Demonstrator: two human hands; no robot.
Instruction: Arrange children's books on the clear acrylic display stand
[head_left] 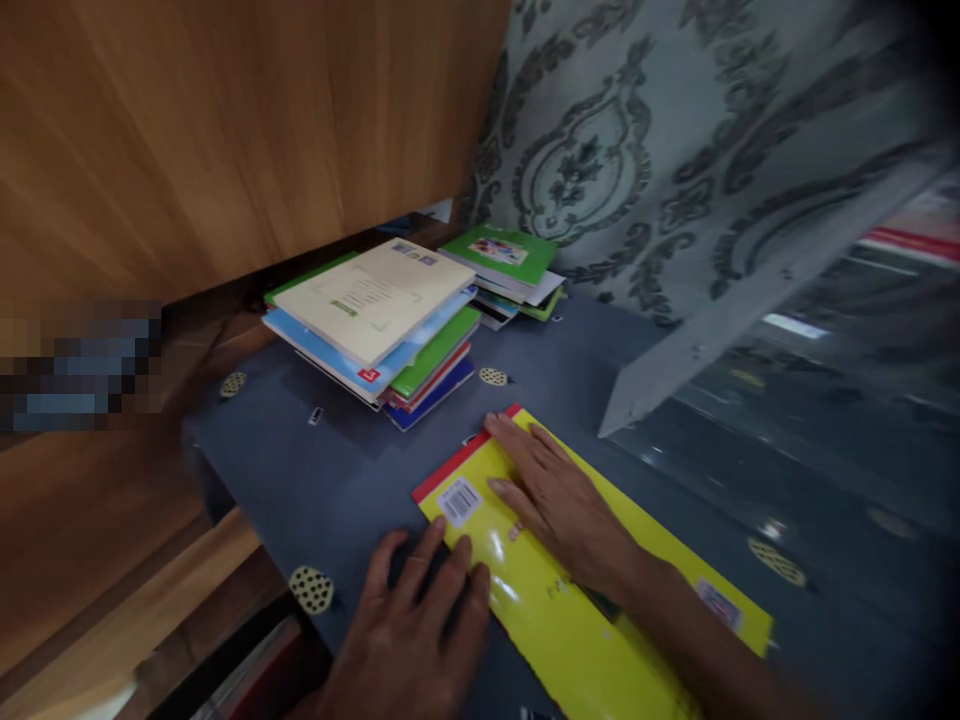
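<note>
Yellow book (pixel 547 620) flat on dark worktop (pixel 352 475), inward from worktop's left edge, red strip (pixel 450 468) and barcode sticker (pixel 459 501) at its far end. Right hand (pixel 551 500) loose, laid over cover, fingers extended to red strip. Left hand (pixel 424 615) unclenched, gripping nothing visible, fingers spread at book's left long edge; exact contact unclear. Book stack topped by cream booklet (pixel 375 295) near worktop's far left edge; smaller stack, green booklet (pixel 534 262) uppermost, beside patterned wall (pixel 585 170).
</note>
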